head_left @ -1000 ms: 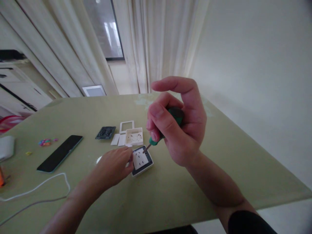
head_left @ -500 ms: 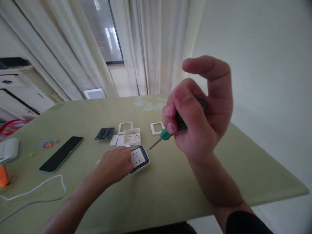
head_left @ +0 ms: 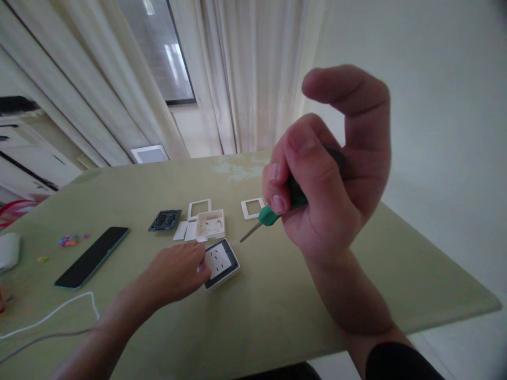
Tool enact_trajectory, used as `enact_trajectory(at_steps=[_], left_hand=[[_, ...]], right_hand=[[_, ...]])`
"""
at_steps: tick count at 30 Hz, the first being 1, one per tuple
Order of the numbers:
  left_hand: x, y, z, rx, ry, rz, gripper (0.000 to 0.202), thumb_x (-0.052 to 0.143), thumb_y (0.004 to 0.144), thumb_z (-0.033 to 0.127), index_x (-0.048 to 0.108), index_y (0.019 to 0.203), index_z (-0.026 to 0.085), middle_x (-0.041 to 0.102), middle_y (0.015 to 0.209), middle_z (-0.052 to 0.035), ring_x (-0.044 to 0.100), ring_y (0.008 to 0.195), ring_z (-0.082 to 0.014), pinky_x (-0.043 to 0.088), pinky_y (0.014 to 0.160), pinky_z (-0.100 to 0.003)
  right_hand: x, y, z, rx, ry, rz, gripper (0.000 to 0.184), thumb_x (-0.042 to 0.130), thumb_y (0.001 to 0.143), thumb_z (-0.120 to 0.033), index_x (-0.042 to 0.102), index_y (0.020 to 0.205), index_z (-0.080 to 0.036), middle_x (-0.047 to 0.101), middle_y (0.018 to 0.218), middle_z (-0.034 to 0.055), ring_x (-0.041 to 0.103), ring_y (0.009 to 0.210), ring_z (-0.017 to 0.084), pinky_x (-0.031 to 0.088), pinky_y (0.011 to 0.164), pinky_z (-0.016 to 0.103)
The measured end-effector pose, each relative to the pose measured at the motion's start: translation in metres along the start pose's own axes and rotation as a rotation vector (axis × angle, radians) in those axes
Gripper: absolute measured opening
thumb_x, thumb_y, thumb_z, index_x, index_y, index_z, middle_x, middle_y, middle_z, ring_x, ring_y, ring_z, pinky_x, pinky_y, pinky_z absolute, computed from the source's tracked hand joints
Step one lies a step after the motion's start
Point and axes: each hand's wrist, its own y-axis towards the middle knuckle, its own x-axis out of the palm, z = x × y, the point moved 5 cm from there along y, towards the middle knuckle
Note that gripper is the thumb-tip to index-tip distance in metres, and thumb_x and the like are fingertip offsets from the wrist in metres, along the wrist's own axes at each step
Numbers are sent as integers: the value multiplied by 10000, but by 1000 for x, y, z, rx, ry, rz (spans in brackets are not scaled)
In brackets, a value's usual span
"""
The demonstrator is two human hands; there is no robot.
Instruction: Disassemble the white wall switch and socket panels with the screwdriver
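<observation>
My right hand is raised over the table, its fingers wrapped round the green handle of a screwdriver and its index finger crooked up and free. The metal tip points down and left, apart from everything else. My left hand grips the left side of a wall socket, white in the middle with a dark inner frame and a white box below. Its far fingers are hidden. Just behind the socket lie an open white mounting box, a white frame and small white cover plates.
A dark socket module sits left of the box, another white frame to its right. Further left are a phone, small colourful beads, a white cable and a white case. Curtains hang behind the table.
The view has shifted slightly, so the table things sit a little further left. My right hand with the screwdriver appears slightly higher and closer. My left hand stays on the socket.
</observation>
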Motion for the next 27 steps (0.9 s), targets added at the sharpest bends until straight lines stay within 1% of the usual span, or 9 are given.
enact_trajectory(at_steps=[3, 5, 7, 10, 12, 16, 21, 23, 27], left_hand=[[0, 3, -9, 26, -49, -19, 183, 533, 931, 336, 668, 908, 215, 777, 1025, -135, 722, 915, -333, 462, 722, -404], [2, 6, -13, 56, -85, -37, 190, 536, 918, 361, 661, 876, 224, 766, 979, -121, 709, 874, -323, 433, 689, -387], [5, 9, -17, 80, -114, -49, 197, 531, 914, 367, 657, 870, 223, 756, 958, -113, 698, 861, -314, 426, 690, -382], [9, 11, -21, 109, -146, -62, 211, 516, 926, 373, 653, 886, 218, 746, 959, -107, 686, 876, -305, 441, 725, -385], [12, 10, -23, 116, -156, -75, 223, 507, 935, 382, 648, 889, 217, 742, 962, -105, 681, 888, -301, 450, 745, -390], [13, 5, -22, 104, -131, -46, 203, 501, 925, 361, 638, 879, 218, 743, 962, -115, 683, 892, -309, 468, 752, -409], [20, 1, -12, 90, -67, -10, 256, 447, 953, 317, 667, 961, 187, 755, 1039, -169, 725, 966, -354, 538, 889, -508], [25, -1, -8, 87, -47, 18, 323, 406, 982, 319, 679, 1047, 159, 751, 1122, -204, 733, 1053, -375, 543, 967, -543], [35, -7, -5, 59, -19, 74, 384, 315, 1027, 309, 635, 1159, 143, 719, 1186, -222, 710, 1137, -379, 531, 1023, -566]], right_hand=[[-5, 2, -2, 19, -26, 7, 210, 597, 1038, -135, 669, 1141, -303, 576, 725, -73, 469, 473, 87, 445, 418, 235], [-3, 5, -2, -10, -57, -83, 174, 647, 1066, -251, 665, 1213, -344, 603, 759, -68, 492, 481, 92, 461, 419, 233], [1, 8, -1, -71, -58, -162, 250, 703, 1059, -372, 651, 1303, -388, 603, 765, -71, 498, 467, 90, 459, 400, 227], [-2, 12, -2, -187, 15, -7, 274, 693, 1068, -446, 647, 1338, -451, 566, 772, -69, 445, 466, 86, 360, 335, 214], [-3, 13, -4, -227, 40, 57, 266, 705, 1058, -459, 654, 1318, -474, 623, 896, -60, 461, 498, 88, 331, 319, 225], [10, 11, -7, -145, -46, -136, 330, 772, 990, -511, 656, 1287, -427, 656, 1167, -22, 531, 562, 95, 432, 373, 259], [7, 5, -6, -110, -42, 133, 209, 609, 1085, -542, 667, 1177, -364, 612, 1050, -5, 400, 513, 71, 290, 324, 239], [6, 6, 0, -101, -53, 75, 252, 603, 1083, -570, 665, 1212, -364, 648, 1069, -10, 457, 522, 68, 364, 342, 219], [0, 9, 6, -187, 31, -220, 476, 842, 935, -544, 617, 1320, -379, 688, 1002, -42, 560, 584, 73, 496, 433, 174]])
